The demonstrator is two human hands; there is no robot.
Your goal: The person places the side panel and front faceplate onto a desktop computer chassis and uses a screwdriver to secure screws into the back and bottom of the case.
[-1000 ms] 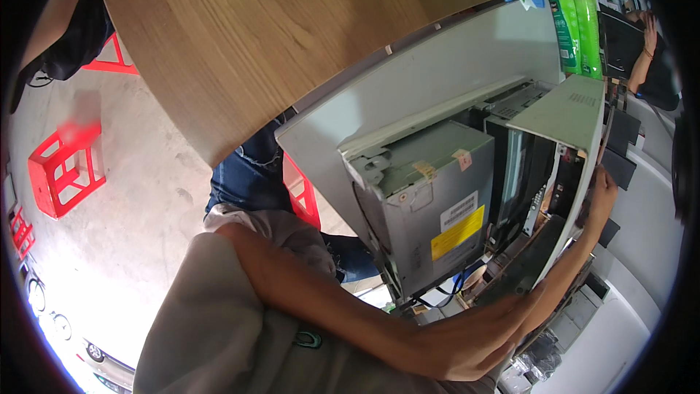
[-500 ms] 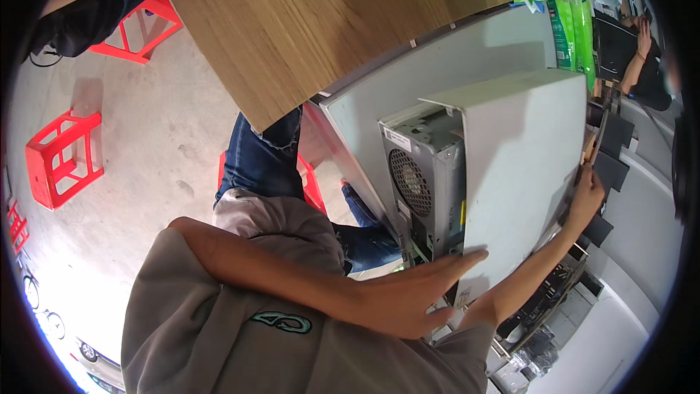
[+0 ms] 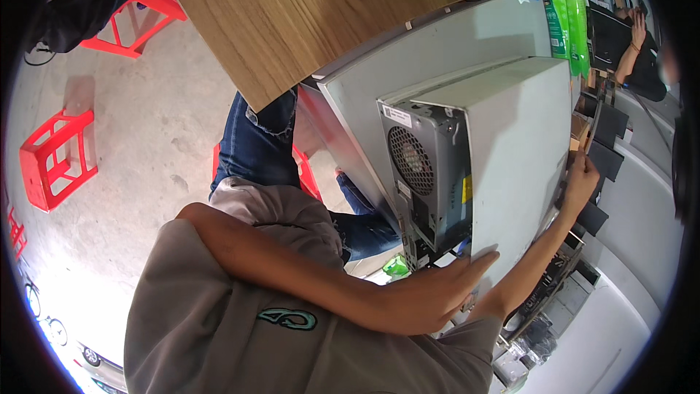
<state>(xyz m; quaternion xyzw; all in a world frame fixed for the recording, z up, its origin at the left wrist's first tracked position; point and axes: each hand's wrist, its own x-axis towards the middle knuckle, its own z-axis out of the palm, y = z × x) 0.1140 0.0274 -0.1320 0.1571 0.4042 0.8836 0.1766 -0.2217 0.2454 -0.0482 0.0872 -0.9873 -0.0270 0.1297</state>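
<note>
Holds far edge of pale cover in right hand, with fingers curled into narrow grip; rests left hand on cover's near lower edge with forefinger stretched out, cannot tell if closed into tight grip. Has computer case partly under cover, beside grey-white board, near wooden desk; shows round fan grille at exposed end

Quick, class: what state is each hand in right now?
Left hand: open, against the white case panel.
Right hand: curled at the panel's edge; grip cannot be told.
</note>
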